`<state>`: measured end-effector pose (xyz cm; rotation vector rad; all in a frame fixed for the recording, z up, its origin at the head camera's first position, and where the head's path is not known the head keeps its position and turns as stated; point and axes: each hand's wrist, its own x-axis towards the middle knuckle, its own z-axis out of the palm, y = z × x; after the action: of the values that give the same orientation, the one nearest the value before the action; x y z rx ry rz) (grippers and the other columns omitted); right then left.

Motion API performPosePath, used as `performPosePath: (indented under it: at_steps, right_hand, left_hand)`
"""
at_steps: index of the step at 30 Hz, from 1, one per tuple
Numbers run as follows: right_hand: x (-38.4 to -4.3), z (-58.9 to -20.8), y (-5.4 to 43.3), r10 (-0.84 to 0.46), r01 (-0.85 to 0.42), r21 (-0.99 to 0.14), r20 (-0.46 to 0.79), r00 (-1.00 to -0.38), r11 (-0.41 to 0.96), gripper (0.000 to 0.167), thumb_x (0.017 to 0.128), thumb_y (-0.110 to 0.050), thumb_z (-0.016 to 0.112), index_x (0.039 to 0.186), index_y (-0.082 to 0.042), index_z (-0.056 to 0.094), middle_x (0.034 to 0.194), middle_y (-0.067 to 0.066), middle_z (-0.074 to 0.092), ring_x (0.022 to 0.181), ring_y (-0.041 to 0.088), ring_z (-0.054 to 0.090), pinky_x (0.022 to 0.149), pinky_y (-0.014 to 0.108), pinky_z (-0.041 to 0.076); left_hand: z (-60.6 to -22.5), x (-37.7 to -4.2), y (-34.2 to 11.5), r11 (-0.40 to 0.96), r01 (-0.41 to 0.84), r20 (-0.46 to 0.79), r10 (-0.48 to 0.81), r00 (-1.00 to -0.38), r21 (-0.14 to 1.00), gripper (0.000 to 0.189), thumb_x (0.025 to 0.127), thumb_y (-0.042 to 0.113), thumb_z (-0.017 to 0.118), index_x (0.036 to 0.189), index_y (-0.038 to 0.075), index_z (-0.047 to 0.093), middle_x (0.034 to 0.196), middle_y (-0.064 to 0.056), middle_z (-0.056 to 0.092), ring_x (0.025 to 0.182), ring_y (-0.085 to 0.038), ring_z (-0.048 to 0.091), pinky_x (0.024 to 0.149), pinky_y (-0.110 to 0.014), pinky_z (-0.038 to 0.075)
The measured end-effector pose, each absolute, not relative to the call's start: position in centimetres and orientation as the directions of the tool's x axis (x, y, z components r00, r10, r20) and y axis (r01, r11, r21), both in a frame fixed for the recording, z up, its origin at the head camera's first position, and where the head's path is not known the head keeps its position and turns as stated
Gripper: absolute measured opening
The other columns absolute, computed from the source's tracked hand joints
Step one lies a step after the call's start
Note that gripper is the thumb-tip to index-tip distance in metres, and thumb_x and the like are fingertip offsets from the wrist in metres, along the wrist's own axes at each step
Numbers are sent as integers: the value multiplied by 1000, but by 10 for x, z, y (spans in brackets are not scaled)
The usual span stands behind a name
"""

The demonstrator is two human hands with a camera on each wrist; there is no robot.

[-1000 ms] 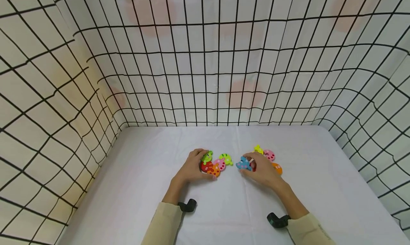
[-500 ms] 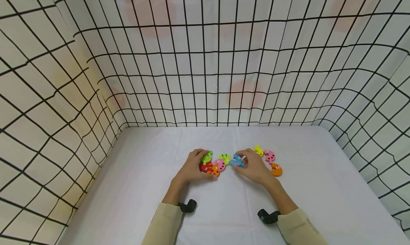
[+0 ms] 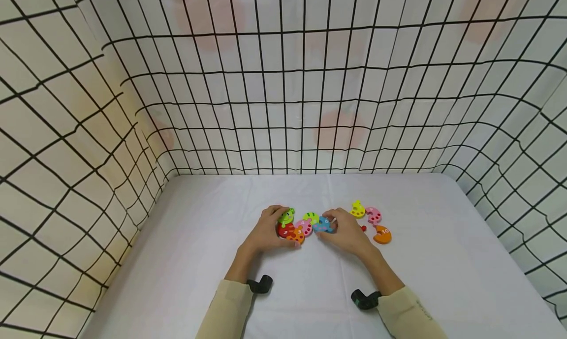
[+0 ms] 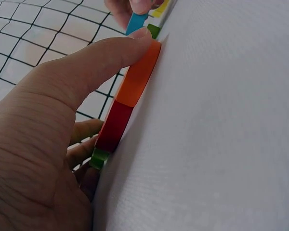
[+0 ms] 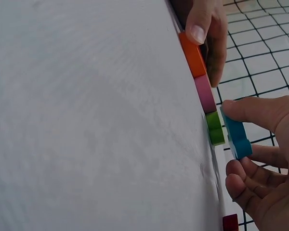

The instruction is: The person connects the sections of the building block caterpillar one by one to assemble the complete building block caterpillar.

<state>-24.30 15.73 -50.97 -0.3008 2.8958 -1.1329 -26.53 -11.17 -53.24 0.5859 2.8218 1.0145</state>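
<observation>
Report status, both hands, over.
Right hand pinches raised blue curvy puzzle piece. Left hand holds orange spotted piece. Green striped piece close; no blockage visible.

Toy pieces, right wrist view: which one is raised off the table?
The blue piece, pinched by the right hand. A gap separates it from the green piece beside it, which lies on the table like the pink piece and orange piece.

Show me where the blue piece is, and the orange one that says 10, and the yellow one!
Blue piece (image 5: 236, 131): right wrist view, on its side edge.
Orange 10 piece (image 3: 382, 235): head view, on its top face.
Yellow piece (image 3: 357, 211): head view, on its top face.
</observation>
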Motion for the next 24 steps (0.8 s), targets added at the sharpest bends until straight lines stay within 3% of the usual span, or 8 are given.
performPosePath:
  at_steps: [24]
  right_hand:
    - [-243,-513,151,-163,-130,-655,10,-987,744,50,83,-28,87,125,-7,69,93,4,57,82,17,51,70,29,44]
  left_hand:
    - [-532,-265,-111,708,321,36,386,-922,629,102,69,62,86,155,26,45,160,-5,37,148,-27,34,116,-54,42]
